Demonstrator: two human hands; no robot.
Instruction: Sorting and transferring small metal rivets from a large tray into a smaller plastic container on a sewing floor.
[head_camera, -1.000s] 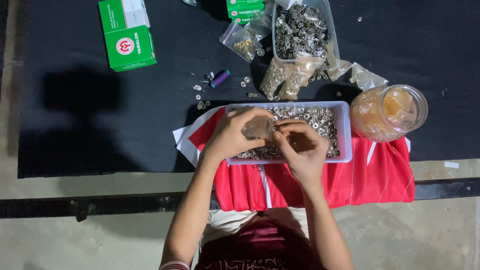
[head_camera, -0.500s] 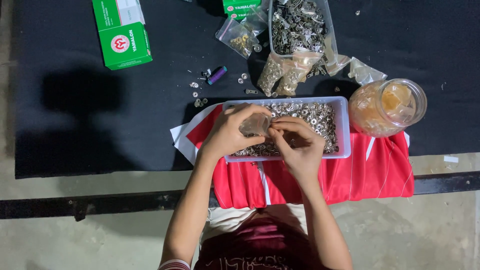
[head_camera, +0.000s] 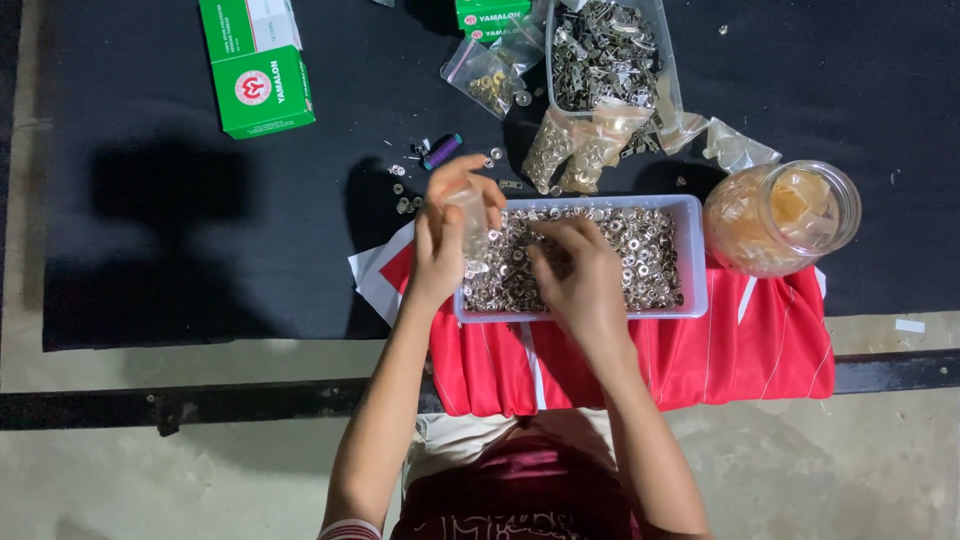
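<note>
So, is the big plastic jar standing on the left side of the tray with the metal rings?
No, the plastic jar stands at the right end of the tray, partly on the red cloth.

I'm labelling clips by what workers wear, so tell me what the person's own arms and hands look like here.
Both forearms are bare, with no gloves on the left hand or the right hand. No rings, watch or bracelets show. At the left upper arm, a short sleeve cuff with red and white stripes is just visible. The top is dark red.
</note>
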